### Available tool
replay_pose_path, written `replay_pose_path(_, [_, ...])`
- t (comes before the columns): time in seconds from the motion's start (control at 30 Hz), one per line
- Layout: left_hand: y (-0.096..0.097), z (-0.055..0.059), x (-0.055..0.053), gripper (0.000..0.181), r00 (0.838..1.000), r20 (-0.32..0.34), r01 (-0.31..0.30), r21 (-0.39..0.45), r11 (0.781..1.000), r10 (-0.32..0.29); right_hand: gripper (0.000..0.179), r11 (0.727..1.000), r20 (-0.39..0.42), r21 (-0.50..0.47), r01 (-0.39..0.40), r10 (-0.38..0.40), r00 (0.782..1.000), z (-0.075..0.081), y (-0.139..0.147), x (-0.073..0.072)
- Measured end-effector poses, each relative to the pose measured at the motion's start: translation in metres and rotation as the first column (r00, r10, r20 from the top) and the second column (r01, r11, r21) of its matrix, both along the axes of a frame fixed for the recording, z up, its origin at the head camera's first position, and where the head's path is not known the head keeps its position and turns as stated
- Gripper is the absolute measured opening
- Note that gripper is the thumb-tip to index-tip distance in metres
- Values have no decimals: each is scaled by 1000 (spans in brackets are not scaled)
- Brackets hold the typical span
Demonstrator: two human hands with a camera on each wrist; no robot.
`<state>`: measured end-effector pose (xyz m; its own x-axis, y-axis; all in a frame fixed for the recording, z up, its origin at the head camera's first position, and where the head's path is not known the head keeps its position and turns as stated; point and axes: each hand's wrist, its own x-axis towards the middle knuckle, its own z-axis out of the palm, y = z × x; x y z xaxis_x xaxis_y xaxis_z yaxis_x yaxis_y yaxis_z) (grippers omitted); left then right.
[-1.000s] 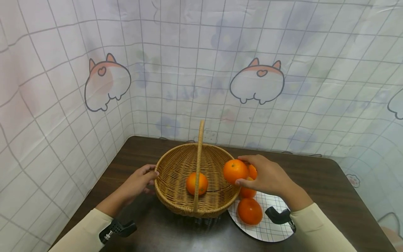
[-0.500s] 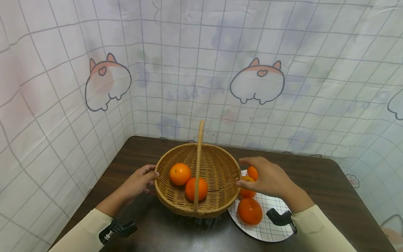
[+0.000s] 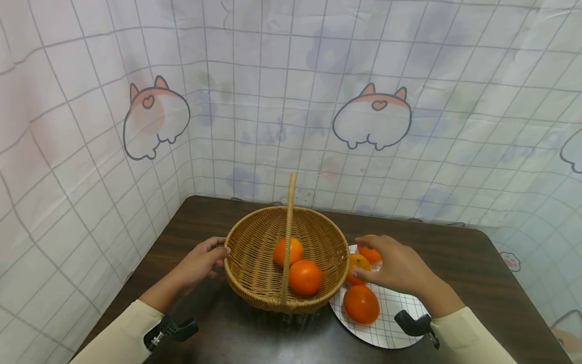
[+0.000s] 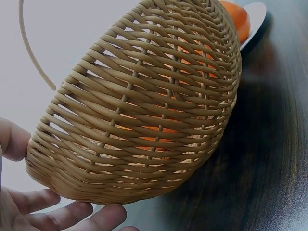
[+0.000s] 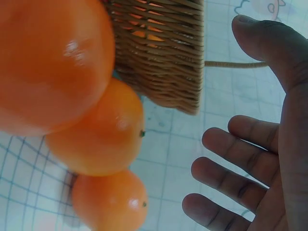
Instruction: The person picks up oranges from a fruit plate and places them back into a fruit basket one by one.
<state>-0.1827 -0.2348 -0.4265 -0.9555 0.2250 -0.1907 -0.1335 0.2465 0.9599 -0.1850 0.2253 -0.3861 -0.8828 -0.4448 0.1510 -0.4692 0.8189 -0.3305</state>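
Note:
A wicker basket (image 3: 247,275) with a tall handle (image 3: 289,212) stands mid-table; a lighter orange (image 3: 282,253) and a redder orange (image 3: 305,278) lie inside it. At its left rim my left hand (image 3: 202,263) holds the edge, the thumb on the rim and the fingers along the outer wall. My right hand (image 3: 400,265) hovers over the plate to the right, its fingers spread and holding nothing. On the white gridded plate (image 3: 395,323) sit a near orange (image 3: 361,304), a middle orange (image 3: 359,268) and a far orange (image 3: 370,253), partly hidden by that hand.
The dark wooden table (image 3: 473,293) extends to the right of the plate. Behind it hangs a pale gridded curtain (image 3: 273,126) with cartoon animals. Black wrist mounts (image 3: 170,331) sit on both forearms.
An orange left my right hand and dropped into the basket, where both oranges then rolled rightward. My right hand moved slightly right, over the plate. The left hand stayed at the rim.

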Motion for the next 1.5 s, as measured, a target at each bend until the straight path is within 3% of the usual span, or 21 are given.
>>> replay_pose_path(0.37, [1,0,-1,54,1000,11,-11,-1,1000,11,87,999,18,9,41,-41,999,-11,16,13])
replay_pose_path(0.7, [2,0,0,55,1000,9,-7,-2,1000,7,75,998,38,4,60,-60,997,-26,27,27])
replay_pose_path(1.23, [1,1,1,55,1000,4,-4,-3,1000,4,72,997,91,-22,69,-67,994,-48,34,41])
replay_pose_path(1.5, [0,1,1,57,1000,5,2,7,1000,-2,70,999,78,-21,43,-42,996,-56,33,46])
